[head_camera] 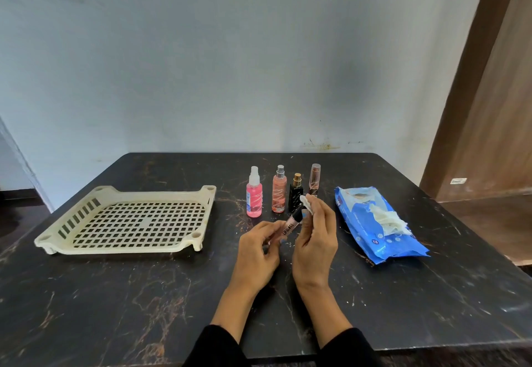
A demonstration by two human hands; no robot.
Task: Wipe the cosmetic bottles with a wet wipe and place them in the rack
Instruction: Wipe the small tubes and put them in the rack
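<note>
Now my left hand (256, 247) pinches the lip gloss tube (290, 226) mid-bench (144, 294), cap tilted toward the far right corner; my right hand (315, 235) pinches a wet wipe (306, 203) against it. Rack (126, 218) sits left, bare bench toward the near edge.

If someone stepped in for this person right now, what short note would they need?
Left hand holds the lip gloss tube; right hand pinches a wet wipe against its cap end.
Four bottles stand in a row behind: pink spray bottle, peach spray bottle, black bottle, slim capped bottle.
Rack holds nothing yet; wipes pack lies to the right.
Left: wipe and rack all five.
</note>
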